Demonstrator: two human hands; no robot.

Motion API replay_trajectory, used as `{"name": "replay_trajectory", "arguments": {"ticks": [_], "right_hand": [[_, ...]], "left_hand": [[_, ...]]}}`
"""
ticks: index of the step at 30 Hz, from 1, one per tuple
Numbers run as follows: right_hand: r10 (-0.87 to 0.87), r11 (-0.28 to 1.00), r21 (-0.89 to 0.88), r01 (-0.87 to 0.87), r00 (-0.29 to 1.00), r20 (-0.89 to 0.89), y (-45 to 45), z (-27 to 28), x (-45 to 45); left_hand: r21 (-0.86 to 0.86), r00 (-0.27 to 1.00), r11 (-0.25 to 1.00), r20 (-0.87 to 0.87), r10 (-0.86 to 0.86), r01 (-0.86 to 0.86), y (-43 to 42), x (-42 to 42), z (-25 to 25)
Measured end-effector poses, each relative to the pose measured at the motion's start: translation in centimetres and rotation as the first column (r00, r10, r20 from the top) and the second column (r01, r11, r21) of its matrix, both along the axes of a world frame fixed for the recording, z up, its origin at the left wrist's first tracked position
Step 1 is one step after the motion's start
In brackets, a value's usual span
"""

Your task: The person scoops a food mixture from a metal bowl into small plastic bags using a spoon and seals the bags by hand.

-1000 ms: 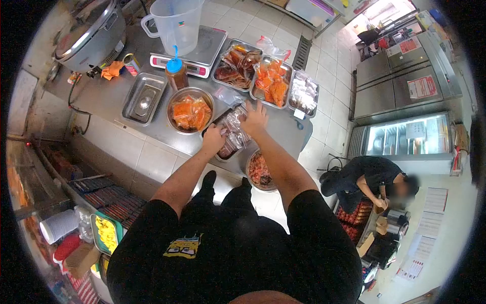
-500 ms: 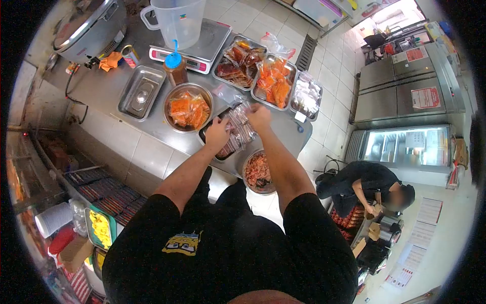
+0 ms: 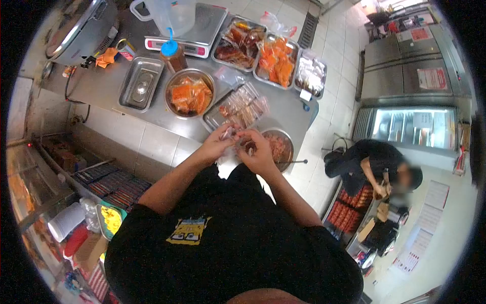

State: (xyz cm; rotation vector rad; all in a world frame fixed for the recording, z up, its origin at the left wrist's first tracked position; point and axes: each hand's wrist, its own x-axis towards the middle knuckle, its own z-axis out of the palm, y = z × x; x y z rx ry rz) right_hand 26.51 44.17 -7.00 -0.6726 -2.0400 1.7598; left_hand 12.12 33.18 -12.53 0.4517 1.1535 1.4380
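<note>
Close to my body, at the table's front edge, my left hand (image 3: 218,144) and my right hand (image 3: 257,152) pinch a small clear plastic bag (image 3: 231,137) between them. What the bag contains is hard to make out. Just beyond my hands lies a metal tray (image 3: 210,121) with several packed clear bags (image 3: 242,105) in rows. To the right, partly behind my right hand, a round metal bowl (image 3: 288,157) holds a pinkish chopped mix, with a dark-tipped handle over its rim. A bowl of bagged orange food (image 3: 190,96) stands left of the tray.
Along the back are a scale (image 3: 177,46), a clear jug (image 3: 172,17), a blue-capped bottle (image 3: 173,57), trays of bagged food (image 3: 277,61) and a silvery-bag tray (image 3: 310,73). An unfilled metal pan (image 3: 140,86) sits left. A person (image 3: 379,162) crouches at right.
Both hands have left the packed bags in the tray and come back toward my body, now with a small bag between them. The rows of bags and the bowl's handle are more exposed.
</note>
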Motion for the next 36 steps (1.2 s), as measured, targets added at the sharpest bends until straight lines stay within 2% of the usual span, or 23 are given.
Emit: {"name": "replay_trajectory", "arguments": {"ticks": [1,2,3,5,7,9,10,11,13,14,15,17,18,20,21,23,27,28,29,31,33,34,36], "right_hand": [[-0.027,0.995,0.096,0.025,0.999,0.025,-0.8,2.6,0.4],[-0.058,0.980,0.193,0.048,0.997,0.049,-1.3,4.7,0.8],[-0.077,0.980,0.187,0.065,0.996,0.053,-1.7,5.9,1.3],[-0.007,0.954,0.298,0.009,1.000,-0.006,-1.8,7.9,2.0],[-0.014,0.964,0.264,0.018,1.000,-0.020,-1.6,9.7,2.4],[0.018,0.966,0.259,0.003,0.997,-0.079,-1.0,10.6,3.0],[-0.056,0.987,0.149,0.063,0.997,-0.053,-1.5,11.9,3.2],[-0.062,0.985,0.158,0.071,0.996,-0.060,-1.9,13.4,3.2],[-0.128,0.934,0.342,0.103,0.990,0.051,-2.8,15.8,3.3],[-0.137,0.882,0.453,0.129,0.990,-0.014,-3.2,16.1,3.1],[-0.144,0.878,0.458,0.136,0.989,-0.019,-3.4,16.0,3.3],[-0.056,0.758,0.651,0.036,0.998,0.010,-3.6,15.6,3.6],[-0.057,0.755,0.654,0.037,0.998,0.008,-3.9,15.8,3.7],[-0.106,0.700,0.709,0.090,0.994,-0.021,-4.9,16.4,3.6],[-0.097,0.699,0.711,0.082,0.995,-0.020,-5.1,16.6,3.6],[-0.093,0.729,0.679,0.082,0.995,-0.020,-5.5,16.9,3.9],[-0.077,0.784,0.618,0.052,0.997,0.014,-6.1,17.5,4.4],[-0.065,0.809,0.588,-0.002,0.994,0.093,-6.1,17.7,4.6],[-0.052,0.831,0.554,-0.053,0.984,0.171,-6.2,17.9,4.7],[-0.001,0.841,0.532,-0.097,0.983,0.182,-6.3,18.4,4.5],[0.044,0.850,0.508,-0.137,0.981,0.191,-6.5,18.3,4.2],[0.026,0.838,0.538,-0.094,0.991,0.133,-6.5,17.9,4.0],[0.015,0.824,0.564,-0.054,0.997,0.074,-6.6,17.3,3.9]], "left_hand": [[0.085,0.971,0.996,0.234,-0.045,0.025,-0.5,0.3,2.1],[0.072,0.966,0.992,0.233,-0.115,0.100,-0.8,0.5,3.7],[0.067,0.962,0.991,0.238,-0.131,0.119,-1.0,0.8,5.2],[0.281,0.979,0.945,0.069,-0.192,0.166,-0.6,1.3,8.1],[0.262,0.977,0.944,0.022,-0.212,0.199,-0.1,0.9,10.3],[0.363,0.964,0.894,-0.116,-0.237,0.264,0.3,0.2,11.5],[0.322,0.947,0.898,0.014,-0.321,0.300,0.2,-0.2,12.8],[0.329,0.945,0.893,0.004,-0.328,0.309,0.2,0.0,13.0],[0.457,0.926,0.820,-0.018,-0.378,0.344,0.3,0.4,13.4],[0.462,0.920,0.797,-0.163,-0.355,0.389,0.3,0.4,14.0],[0.466,0.917,0.791,-0.170,-0.360,0.397,0.2,0.5,14.5],[0.446,0.889,0.772,-0.163,-0.427,0.453,-0.2,0.8,15.4],[0.449,0.889,0.770,-0.167,-0.427,0.454,-0.3,0.8,15.7],[0.500,0.857,0.702,-0.384,-0.345,0.507,-0.6,0.9,16.3],[0.503,0.860,0.705,-0.383,-0.336,0.499,-1.0,1.1,16.7],[0.489,0.886,0.740,-0.241,-0.395,0.463,-1.9,1.6,17.4],[0.438,0.903,0.790,-0.252,-0.349,0.428,-3.5,1.4,16.7],[0.418,0.858,0.777,-0.012,-0.513,0.471,-3.9,1.1,16.3],[0.411,0.740,0.753,0.232,-0.631,0.513,-4.3,1.0,15.9],[0.407,0.768,0.798,0.286,-0.573,0.444,-5.2,1.8,16.0],[0.242,0.799,0.845,0.283,-0.531,0.476,-6.1,1.8,16.8],[0.241,0.801,0.848,0.283,-0.527,0.472,-6.3,2.1,16.2],[0.212,0.861,0.919,0.330,-0.388,0.333,-6.6,2.8,15.0]]}}
